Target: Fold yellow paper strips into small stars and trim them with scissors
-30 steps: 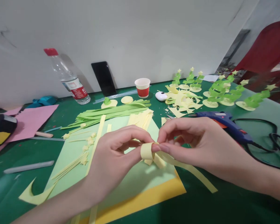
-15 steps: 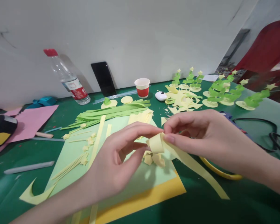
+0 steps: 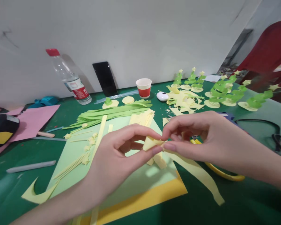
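Observation:
Both hands pinch one pale yellow paper strip above the light green paper sheet. My left hand closes thumb and fingers on its looped end. At the fold beside it, my right hand grips with thumb and index finger. The strip's long tail hangs down to the right beneath that hand. Small folded yellow paper pieces lie on the sheet just below the fingers, partly hidden. Yellow-handled scissors rest under my right wrist, mostly covered.
Green paper strips, a paper cup, a phone and a bottle stand or lie toward the wall. Yellow scraps and several small green paper trees are at back right. A black cable curls at right.
My left thumb has come up and pressed onto the strip's loop, which looks flatter and tilted. The two hands are closer together, and the strip's tail has swung slightly left and down.

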The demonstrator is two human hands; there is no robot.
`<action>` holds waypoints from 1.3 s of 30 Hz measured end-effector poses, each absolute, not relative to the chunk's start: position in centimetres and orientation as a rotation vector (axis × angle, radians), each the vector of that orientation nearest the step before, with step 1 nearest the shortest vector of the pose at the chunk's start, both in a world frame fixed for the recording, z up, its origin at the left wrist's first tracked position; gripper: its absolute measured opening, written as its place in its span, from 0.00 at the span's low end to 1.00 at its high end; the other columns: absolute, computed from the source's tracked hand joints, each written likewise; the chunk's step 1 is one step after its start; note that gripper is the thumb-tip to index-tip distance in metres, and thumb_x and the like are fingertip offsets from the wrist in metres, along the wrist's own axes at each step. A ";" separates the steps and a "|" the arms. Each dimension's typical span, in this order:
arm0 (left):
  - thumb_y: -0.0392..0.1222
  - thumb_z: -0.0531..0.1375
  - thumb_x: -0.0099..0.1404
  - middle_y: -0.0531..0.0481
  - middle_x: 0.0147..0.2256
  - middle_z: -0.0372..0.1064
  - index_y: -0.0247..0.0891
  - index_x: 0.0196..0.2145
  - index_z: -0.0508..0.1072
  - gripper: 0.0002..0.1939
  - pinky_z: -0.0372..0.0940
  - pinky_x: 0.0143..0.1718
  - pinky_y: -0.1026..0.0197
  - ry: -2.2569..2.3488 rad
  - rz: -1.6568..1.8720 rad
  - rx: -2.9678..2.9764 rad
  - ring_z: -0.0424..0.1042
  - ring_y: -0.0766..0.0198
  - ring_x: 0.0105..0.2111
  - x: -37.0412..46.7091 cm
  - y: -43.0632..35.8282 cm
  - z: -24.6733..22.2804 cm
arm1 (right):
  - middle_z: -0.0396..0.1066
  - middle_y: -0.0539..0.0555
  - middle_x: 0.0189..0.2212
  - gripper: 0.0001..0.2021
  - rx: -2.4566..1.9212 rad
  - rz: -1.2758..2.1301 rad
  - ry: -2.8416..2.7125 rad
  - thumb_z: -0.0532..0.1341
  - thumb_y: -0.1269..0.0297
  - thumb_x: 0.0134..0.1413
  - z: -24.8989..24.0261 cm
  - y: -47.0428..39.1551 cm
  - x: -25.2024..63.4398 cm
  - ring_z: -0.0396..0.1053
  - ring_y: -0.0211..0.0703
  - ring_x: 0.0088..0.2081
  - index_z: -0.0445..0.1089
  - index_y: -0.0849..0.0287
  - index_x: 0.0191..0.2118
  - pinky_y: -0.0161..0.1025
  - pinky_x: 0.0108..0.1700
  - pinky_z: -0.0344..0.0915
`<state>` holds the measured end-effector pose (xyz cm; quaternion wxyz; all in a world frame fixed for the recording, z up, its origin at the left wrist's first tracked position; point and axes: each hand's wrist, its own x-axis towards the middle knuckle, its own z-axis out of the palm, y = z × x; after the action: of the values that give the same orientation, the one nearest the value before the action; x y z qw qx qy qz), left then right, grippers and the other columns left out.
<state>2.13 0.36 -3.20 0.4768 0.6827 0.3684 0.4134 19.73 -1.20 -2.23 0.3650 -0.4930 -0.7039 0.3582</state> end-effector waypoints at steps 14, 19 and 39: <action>0.30 0.65 0.55 0.61 0.25 0.75 0.45 0.27 0.80 0.09 0.69 0.26 0.79 0.872 0.892 1.390 0.74 0.75 0.24 1.3 1.6 -3.4 | 0.58 0.45 0.18 0.07 -1.302 1.065 -1.984 0.55 0.73 0.43 -1.6 -1.1 20.5 0.55 0.31 0.20 0.59 0.57 0.19 0.28 0.20 0.55; 0.30 0.66 0.55 0.61 0.25 0.76 0.45 0.25 0.80 0.09 0.70 0.27 0.79 0.862 0.900 1.351 0.74 0.75 0.25 1.2 1.7 -3.5 | 0.58 0.44 0.17 0.08 -1.320 0.972 -2.141 0.53 0.75 0.42 -1.3 -1.2 20.8 0.54 0.31 0.19 0.56 0.58 0.19 0.29 0.18 0.51; 0.31 0.64 0.57 0.61 0.21 0.74 0.42 0.24 0.79 0.08 0.67 0.27 0.78 0.817 0.656 1.306 0.72 0.76 0.23 1.3 1.3 -3.5 | 0.51 0.43 0.15 0.11 -1.335 1.222 -2.048 0.52 0.75 0.44 -1.6 -1.7 19.7 0.49 0.30 0.18 0.55 0.58 0.17 0.30 0.17 0.45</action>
<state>1.32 1.33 -3.49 0.6695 0.5794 0.3622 0.2911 19.71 -1.70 -1.60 0.2028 -0.4782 -0.7339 0.4377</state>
